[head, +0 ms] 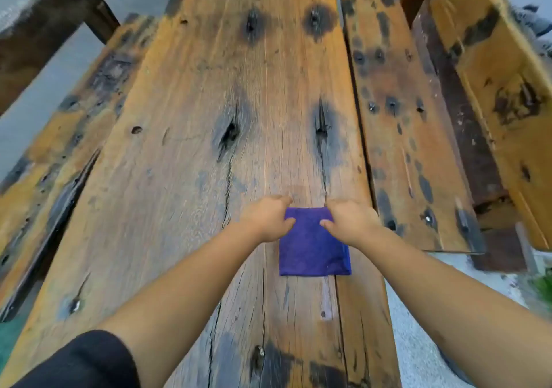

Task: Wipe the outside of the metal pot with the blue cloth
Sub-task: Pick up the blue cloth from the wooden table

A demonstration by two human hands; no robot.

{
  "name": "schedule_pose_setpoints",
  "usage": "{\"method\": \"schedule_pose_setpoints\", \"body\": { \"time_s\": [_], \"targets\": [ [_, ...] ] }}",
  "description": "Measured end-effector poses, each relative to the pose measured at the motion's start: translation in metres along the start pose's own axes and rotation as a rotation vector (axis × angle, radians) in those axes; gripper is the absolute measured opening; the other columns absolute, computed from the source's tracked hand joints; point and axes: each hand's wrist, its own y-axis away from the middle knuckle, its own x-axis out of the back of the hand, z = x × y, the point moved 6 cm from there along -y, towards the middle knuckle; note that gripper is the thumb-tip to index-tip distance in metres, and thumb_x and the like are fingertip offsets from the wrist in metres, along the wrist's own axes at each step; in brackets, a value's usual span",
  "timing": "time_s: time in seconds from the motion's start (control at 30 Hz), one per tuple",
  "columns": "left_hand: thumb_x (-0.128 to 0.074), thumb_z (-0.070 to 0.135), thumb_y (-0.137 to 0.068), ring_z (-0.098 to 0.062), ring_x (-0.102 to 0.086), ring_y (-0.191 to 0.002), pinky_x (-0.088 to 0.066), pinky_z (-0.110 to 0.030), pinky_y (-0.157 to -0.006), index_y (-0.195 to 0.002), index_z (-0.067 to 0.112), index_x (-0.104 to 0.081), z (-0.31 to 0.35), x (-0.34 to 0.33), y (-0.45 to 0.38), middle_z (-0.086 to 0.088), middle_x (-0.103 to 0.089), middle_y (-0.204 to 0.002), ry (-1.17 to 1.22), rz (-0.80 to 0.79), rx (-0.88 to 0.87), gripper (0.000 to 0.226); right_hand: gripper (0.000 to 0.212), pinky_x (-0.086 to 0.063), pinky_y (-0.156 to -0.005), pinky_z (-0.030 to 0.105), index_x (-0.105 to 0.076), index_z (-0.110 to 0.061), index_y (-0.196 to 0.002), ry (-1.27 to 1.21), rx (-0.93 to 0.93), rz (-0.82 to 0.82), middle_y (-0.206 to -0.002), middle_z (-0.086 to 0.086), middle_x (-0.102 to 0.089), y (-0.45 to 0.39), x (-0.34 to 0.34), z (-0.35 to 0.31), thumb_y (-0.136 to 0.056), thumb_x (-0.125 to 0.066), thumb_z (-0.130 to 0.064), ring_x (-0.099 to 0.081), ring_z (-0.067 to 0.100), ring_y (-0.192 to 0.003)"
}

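A folded blue cloth (313, 250) lies flat on a wide weathered wooden plank (209, 148), near its right edge. My left hand (265, 217) rests on the cloth's far left corner, thumb on the fabric. My right hand (349, 221) rests on the far right corner, thumb also on the fabric. Both hands have fingers curled over the far edge; whether they pinch the cloth or only press it is unclear. No metal pot is in view.
A narrower plank (409, 124) with dark nail holes runs alongside on the right, and more timber (501, 88) lies beyond it. A side plank (68, 148) borders the left. Grey ground (418, 343) shows at the lower right.
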Motion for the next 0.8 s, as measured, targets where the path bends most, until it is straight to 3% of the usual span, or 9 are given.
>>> {"method": "schedule_pose_setpoints", "body": {
  "time_s": [0.07, 0.17, 0.37, 0.6, 0.73, 0.8],
  "targets": [
    [-0.054, 0.035, -0.092, -0.030, -0.050, -0.127, -0.045, -0.041, -0.102, -0.139, 0.014, -0.047, -0.005, -0.022, -0.018, -0.010, -0.054, -0.138, 0.010, -0.067, 0.011, 0.052, 0.030, -0.042, -0.066, 0.034, -0.053, -0.021, -0.105, 0.007, -0.006, -0.025, -0.107, 0.003, -0.063, -0.018, -0.020, 0.006, -0.090, -0.056, -0.047, -0.059, 0.025, -0.095],
    [-0.054, 0.034, -0.091, -0.030, -0.051, -0.125, -0.046, -0.042, -0.101, -0.140, 0.013, -0.045, -0.016, -0.057, -0.041, -0.010, -0.054, -0.138, -0.013, -0.146, 0.043, 0.054, 0.040, -0.048, -0.077, 0.038, -0.051, -0.018, -0.121, 0.049, 0.009, -0.078, -0.121, 0.005, -0.058, -0.037, -0.049, 0.015, -0.090, -0.058, -0.043, -0.057, 0.027, -0.106],
    [-0.054, 0.033, -0.092, -0.032, -0.053, -0.118, -0.051, -0.048, -0.090, -0.134, 0.014, -0.044, -0.034, -0.084, -0.074, -0.009, -0.048, -0.136, -0.075, -0.089, 0.040, 0.048, 0.048, -0.046, -0.079, 0.039, -0.045, -0.014, -0.128, 0.081, 0.053, -0.118, -0.132, 0.008, -0.051, -0.059, -0.075, 0.030, -0.088, -0.064, -0.034, -0.054, 0.031, -0.112],
    [-0.061, 0.026, -0.088, -0.036, -0.058, -0.107, -0.050, -0.044, -0.086, -0.117, 0.012, -0.051, -0.036, -0.087, -0.098, -0.015, -0.062, -0.117, -0.122, -0.121, 0.006, 0.033, 0.044, -0.047, -0.083, 0.041, -0.055, -0.013, -0.110, -0.052, 0.051, -0.155, -0.111, 0.011, -0.063, -0.077, -0.075, 0.041, -0.078, -0.077, -0.033, -0.055, 0.032, -0.104],
    [-0.059, 0.025, -0.090, -0.032, -0.058, -0.104, -0.043, -0.037, -0.078, -0.108, 0.016, -0.059, -0.034, -0.082, -0.101, -0.008, -0.061, -0.106, -0.167, -0.141, -0.003, 0.021, 0.018, -0.046, -0.072, 0.038, -0.054, -0.017, -0.083, -0.024, 0.091, -0.229, -0.093, 0.010, -0.061, -0.076, -0.075, 0.039, -0.084, -0.068, -0.028, -0.058, 0.033, -0.094],
    [-0.057, 0.026, -0.090, -0.029, -0.054, -0.105, -0.040, -0.036, -0.078, -0.104, 0.017, -0.061, -0.038, -0.080, -0.096, -0.004, -0.051, -0.101, -0.124, -0.118, 0.003, 0.016, 0.012, -0.043, -0.069, 0.034, -0.062, -0.014, -0.086, -0.058, 0.105, -0.216, -0.087, 0.006, -0.052, -0.071, -0.074, 0.039, -0.086, -0.065, -0.026, -0.056, 0.030, -0.093]
  ]
}}
